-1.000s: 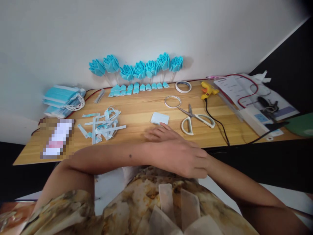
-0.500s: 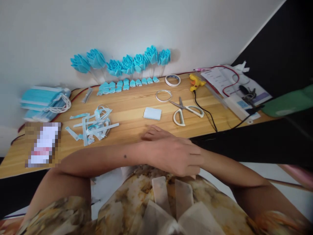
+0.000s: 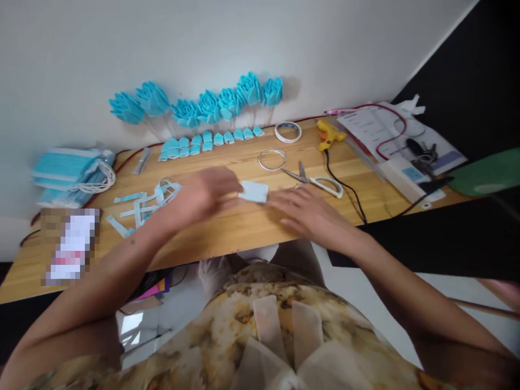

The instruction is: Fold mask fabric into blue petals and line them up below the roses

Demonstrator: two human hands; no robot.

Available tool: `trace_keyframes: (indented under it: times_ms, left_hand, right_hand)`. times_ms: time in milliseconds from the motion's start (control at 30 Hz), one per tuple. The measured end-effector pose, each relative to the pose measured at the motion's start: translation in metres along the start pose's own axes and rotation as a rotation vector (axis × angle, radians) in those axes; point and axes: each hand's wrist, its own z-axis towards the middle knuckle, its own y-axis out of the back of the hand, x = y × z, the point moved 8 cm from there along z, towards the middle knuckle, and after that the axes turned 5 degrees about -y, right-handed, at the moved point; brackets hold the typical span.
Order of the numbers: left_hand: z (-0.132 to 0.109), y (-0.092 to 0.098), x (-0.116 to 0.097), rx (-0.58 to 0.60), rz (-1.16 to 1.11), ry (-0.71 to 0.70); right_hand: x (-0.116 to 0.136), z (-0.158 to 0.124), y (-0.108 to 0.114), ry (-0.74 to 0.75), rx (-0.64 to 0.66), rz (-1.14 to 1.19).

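Note:
A small folded light-blue piece of mask fabric (image 3: 254, 191) lies on the wooden table (image 3: 227, 238). My left hand (image 3: 203, 196) reaches in from the left and its fingertips touch the piece's left edge; it is blurred by motion. My right hand (image 3: 309, 212) lies just right of the piece with fingers stretched out flat, holding nothing. White-handled scissors (image 3: 319, 181) lie just beyond my right hand.
Blue fabric roses (image 3: 203, 105) lean on the wall above a row of folded blue petals (image 3: 209, 142). Cut mask strips (image 3: 142, 203), stacked masks (image 3: 71, 170), two tape rolls (image 3: 272, 159), a yellow glue gun (image 3: 329, 134) with its black cord, and papers (image 3: 390, 135) also lie there.
Both hands were crossed at the table's near edge. They have uncrossed and moved forward to either side of the blue fabric piece.

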Motion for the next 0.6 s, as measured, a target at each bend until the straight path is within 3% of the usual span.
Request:
trace_keyframes:
  times_ms: [67,167,200,267,367,600]
  left_hand:
    - [-0.013,0.008,0.067,-0.063,0.030,0.058]
    - [-0.048,0.000,0.167,-0.135,0.009,0.278]
    - [-0.060,-0.007,0.193,-0.128,0.022,0.366]
    - [-0.074,-0.025,0.226,-0.074,0.016,0.462]
    - [-0.076,-0.045,0.243,-0.043,0.007,0.525]
    - [-0.048,-0.064,0.243,-0.094,0.065,0.544]
  right_hand:
    - [-0.040,-0.015,0.004,-0.162,-0.096,-0.097]
    - [-0.077,-0.033,-0.006,-0.287,-0.146,-0.127]
    - [-0.082,-0.036,-0.010,-0.295,-0.152,-0.123]
    - [-0.084,-0.039,-0.017,-0.300,-0.170,-0.107]
    - [-0.082,-0.040,-0.020,-0.310,-0.218,-0.078]
    - [-0.087,-0.042,-0.017,-0.395,-0.284,-0.024]
